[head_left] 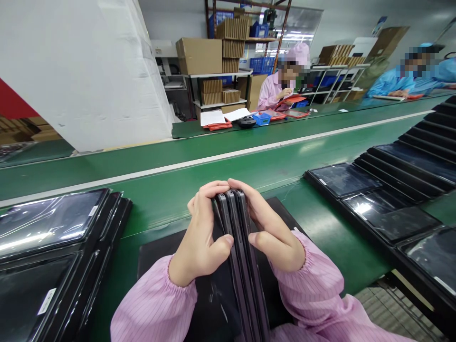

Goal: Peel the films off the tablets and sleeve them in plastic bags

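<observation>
Both my hands squeeze a small stack of dark tablets (239,247) that stands on edge, thin sides up, between them. My left hand (199,237) presses the stack's left face, its fingers curled over the far end and its thumb on the near side. My right hand (272,228) mirrors it on the right face. The stack rests over a black mat (156,251) at the near edge of the green bench (199,199). Pink striped sleeves cover both my forearms.
Black trays with wrapped dark tablets lie at the left (53,237) and in a long row at the right (392,190). A green conveyor belt (249,156) runs across. Beyond it sit a person in pink (281,85) and a person in blue (402,78). Shelves hold cardboard boxes (199,54).
</observation>
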`<action>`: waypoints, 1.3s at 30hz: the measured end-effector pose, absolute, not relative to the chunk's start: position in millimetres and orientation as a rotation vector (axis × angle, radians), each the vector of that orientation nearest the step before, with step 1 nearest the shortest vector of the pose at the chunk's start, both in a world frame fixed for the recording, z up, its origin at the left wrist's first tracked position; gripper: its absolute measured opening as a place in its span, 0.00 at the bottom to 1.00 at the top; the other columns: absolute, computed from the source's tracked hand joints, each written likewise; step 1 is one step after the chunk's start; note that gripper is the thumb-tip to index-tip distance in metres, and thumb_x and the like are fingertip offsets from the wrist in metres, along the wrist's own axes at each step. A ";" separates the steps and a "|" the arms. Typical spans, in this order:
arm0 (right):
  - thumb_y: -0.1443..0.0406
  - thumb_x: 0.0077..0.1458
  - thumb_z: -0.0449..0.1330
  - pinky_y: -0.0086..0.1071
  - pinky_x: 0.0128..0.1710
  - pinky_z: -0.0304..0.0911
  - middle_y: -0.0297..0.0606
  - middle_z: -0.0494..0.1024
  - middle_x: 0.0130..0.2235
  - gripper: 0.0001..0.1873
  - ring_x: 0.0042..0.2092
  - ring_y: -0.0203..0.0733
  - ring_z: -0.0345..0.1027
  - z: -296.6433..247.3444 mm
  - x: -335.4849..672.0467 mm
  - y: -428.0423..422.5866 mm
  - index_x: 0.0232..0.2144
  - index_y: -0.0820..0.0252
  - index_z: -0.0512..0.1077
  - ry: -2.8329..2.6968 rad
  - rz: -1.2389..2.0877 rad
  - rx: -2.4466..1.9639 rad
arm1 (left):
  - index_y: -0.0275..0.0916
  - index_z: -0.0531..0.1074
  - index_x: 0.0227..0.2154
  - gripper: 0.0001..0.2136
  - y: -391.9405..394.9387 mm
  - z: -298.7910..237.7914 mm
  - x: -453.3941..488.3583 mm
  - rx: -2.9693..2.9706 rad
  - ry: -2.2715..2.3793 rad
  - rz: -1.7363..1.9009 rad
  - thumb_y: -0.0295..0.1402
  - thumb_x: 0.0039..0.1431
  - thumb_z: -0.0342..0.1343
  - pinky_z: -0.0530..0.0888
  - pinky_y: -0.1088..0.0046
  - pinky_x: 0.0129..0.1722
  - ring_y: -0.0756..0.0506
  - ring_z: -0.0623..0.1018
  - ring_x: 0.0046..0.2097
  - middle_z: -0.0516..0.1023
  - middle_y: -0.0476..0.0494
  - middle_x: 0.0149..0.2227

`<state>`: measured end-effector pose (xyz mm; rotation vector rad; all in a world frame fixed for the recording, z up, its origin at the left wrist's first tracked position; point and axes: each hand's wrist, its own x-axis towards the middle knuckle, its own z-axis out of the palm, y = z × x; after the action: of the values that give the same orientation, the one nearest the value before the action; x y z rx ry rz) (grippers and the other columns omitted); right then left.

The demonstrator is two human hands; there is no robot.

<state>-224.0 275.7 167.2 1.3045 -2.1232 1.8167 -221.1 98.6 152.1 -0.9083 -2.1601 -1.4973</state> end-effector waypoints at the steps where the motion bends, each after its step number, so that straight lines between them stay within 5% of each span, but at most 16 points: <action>1: 0.69 0.52 0.50 0.48 0.66 0.58 0.44 0.60 0.67 0.42 0.67 0.50 0.58 167.4 -224.3 275.9 0.69 0.59 0.46 -2.129 1.814 1.308 | 0.49 0.53 0.56 0.25 98.6 152.1 -221.1 -0.910 -2.158 -1.499 0.56 0.63 0.46 0.57 0.39 0.60 0.29 0.64 0.61 0.59 0.37 0.59; 39: 0.73 0.52 0.50 0.47 0.68 0.54 0.46 0.58 0.69 0.40 0.67 0.49 0.57 171.7 -221.6 275.0 0.67 0.60 0.48 -2.086 1.937 1.280 | 0.52 0.55 0.57 0.26 98.8 149.4 -222.9 -0.896 -2.142 -1.594 0.57 0.61 0.49 0.56 0.38 0.60 0.30 0.63 0.61 0.58 0.40 0.60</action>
<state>-221.6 275.0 171.7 1.2804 -2.0864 1.9373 -222.9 98.8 149.4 -0.8957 -2.1424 -1.5942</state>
